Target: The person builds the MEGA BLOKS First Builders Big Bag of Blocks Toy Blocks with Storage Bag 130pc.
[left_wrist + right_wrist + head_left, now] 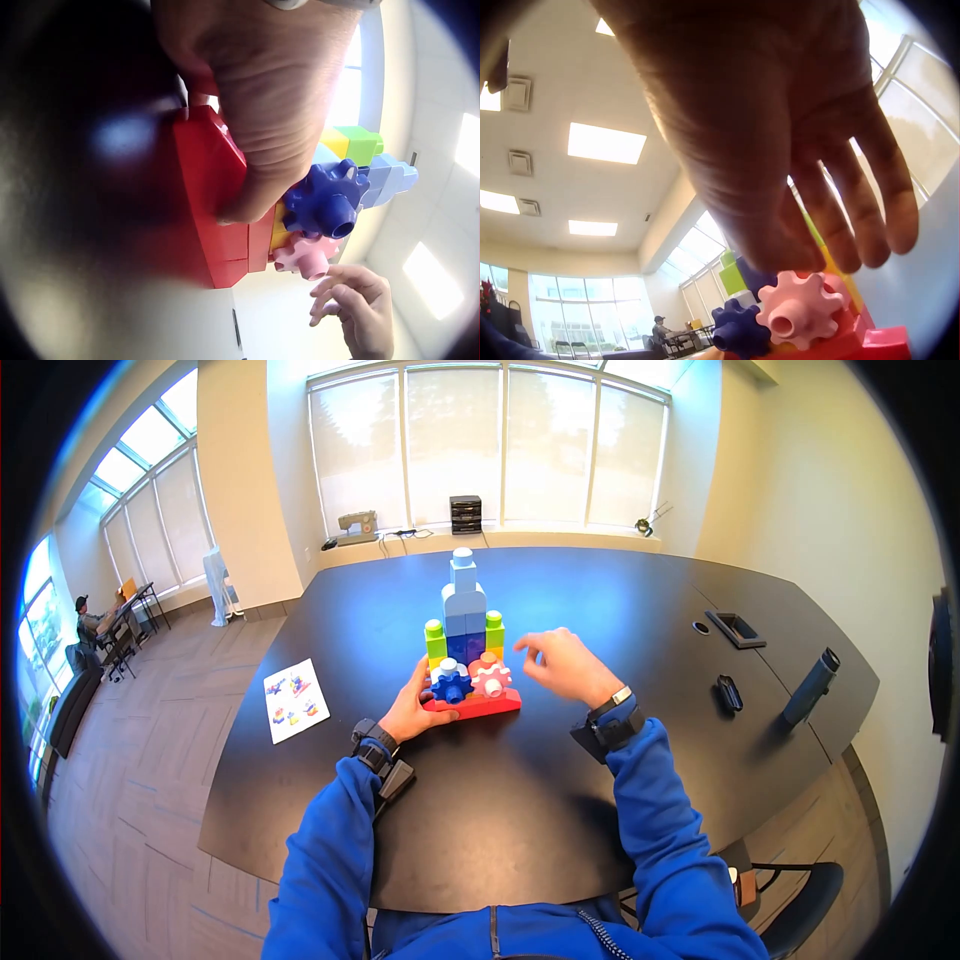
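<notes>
A toy block tower stands upright on the table on a red base (478,707), with a blue gear (452,684) and a pink gear (491,678) side by side on its front. Light blue blocks (463,600) rise to the top, and green blocks (435,636) flank the middle. My left hand (408,706) grips the left end of the base, its thumb pressed along the red front face (217,187). Just right of the tower, my right hand (568,665) hovers with loosely bent fingers (866,217) and nothing in them, fingertips close to the pink gear (799,309).
An instruction sheet (296,700) with printed pictures lies on the left of the black table (480,810). To the right are a dark bottle (811,688), a black case (729,695) and a table cutout (736,629). Another person (92,620) sits far left.
</notes>
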Demonstrator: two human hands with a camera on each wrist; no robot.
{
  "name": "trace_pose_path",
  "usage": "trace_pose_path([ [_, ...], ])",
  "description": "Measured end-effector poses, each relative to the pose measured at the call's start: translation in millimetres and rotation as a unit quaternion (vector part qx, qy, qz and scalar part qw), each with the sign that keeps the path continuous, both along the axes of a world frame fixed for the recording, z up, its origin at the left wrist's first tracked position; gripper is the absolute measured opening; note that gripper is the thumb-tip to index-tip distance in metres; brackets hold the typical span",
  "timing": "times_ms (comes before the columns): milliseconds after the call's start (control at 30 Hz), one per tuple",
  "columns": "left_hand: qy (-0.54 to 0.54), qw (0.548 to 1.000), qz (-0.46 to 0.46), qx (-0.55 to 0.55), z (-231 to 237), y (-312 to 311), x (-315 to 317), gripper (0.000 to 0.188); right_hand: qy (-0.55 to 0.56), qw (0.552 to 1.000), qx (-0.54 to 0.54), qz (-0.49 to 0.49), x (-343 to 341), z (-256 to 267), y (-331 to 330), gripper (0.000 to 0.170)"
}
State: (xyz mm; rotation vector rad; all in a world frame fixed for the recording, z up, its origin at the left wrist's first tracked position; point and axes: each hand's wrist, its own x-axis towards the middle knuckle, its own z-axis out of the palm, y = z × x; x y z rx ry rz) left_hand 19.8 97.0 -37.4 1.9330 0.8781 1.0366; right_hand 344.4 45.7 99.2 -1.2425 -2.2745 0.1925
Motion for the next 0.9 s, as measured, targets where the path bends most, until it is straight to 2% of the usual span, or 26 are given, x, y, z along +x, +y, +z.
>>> trace_pose_path([
  [33,0.0,1.0,0.0,-0.001,-1.7,1.1,-0.8,0.121,0.07,0.997,0.011,-0.03,1.4,-7.4,7.6,0.039],
  [67,-0.014,1.0,-0.017,-0.01,-4.4,4.2,-1.7,0.119,0.07,0.997,0.011,-0.03,3.0,-21.5,18.4,0.039],
  [133,-0.024,0.999,-0.037,-0.019,-4.5,7.1,-0.8,0.117,0.108,0.993,0.022,0.036,1.1,-43.3,31.8,0.043],
  [167,-0.028,0.999,-0.038,-0.017,-4.0,6.4,-0.5,0.116,0.111,0.993,0.022,0.034,0.4,-45.4,32.4,0.043],
  [233,-0.031,0.999,-0.039,-0.017,-2.3,4.6,0.6,0.115,0.081,0.991,-0.074,0.078,-1.2,-44.2,29.3,0.048],
  [267,-0.035,0.998,-0.045,-0.031,-0.8,3.6,0.5,0.116,0.083,0.991,-0.075,0.077,-2.6,-34.6,23.1,0.048],
  [333,-0.038,0.997,-0.051,-0.043,5.4,4.8,-1.4,0.118,-0.042,0.992,-0.118,0.007,-3.3,-16.0,17.9,0.058],
  [367,0.007,0.999,-0.042,-0.005,9.3,6.0,-3.7,0.126,-0.042,0.992,-0.117,0.007,-4.3,-18.1,19.3,0.058],
  [400,0.052,0.998,-0.033,0.033,12.0,6.8,-3.8,0.135,0.006,0.998,-0.055,-0.021,-5.5,-20.6,20.1,0.062],
  [433,0.05,0.998,-0.034,0.033,19.0,1.0,-0.7,0.135,0.053,0.997,0.008,-0.05,-5.4,-23.3,20.6,0.068],
  [467,0.016,0.999,0.0,0.051,29.4,-8.7,1.9,0.145,0.052,0.997,0.008,-0.05,-9.3,-18.6,14.1,0.068],
  [500,-0.017,0.997,0.034,0.068,41.5,-17.1,3.0,0.154,0.119,0.991,0.064,-0.012,-14.6,-14.2,7.8,0.066],
  [533,-0.015,0.997,0.033,0.068,51.4,-18.7,2.5,0.154,0.186,0.975,0.12,0.026,-18.3,-10.8,3.5,0.065],
  [600,0.082,0.965,0.075,0.238,68.1,-18.1,1.1,0.164,0.159,0.982,0.099,0.032,-18.6,-16.6,8.3,0.069],
  [667,0.109,0.966,0.068,0.225,77.5,-21.5,1.9,0.165,0.129,0.988,0.077,0.038,-18.9,-21.5,12.6,0.074],
  [767,0.141,0.968,0.076,0.191,84.4,-27.5,4.8,0.166,0.133,0.983,0.11,0.057,-20.4,-24.9,13.4,0.075],
  [900,0.156,0.969,0.091,0.17,85.5,-28.1,4.1,0.167,0.104,0.988,0.113,0.031,-20.2,-21.0,8.7,0.073],
])
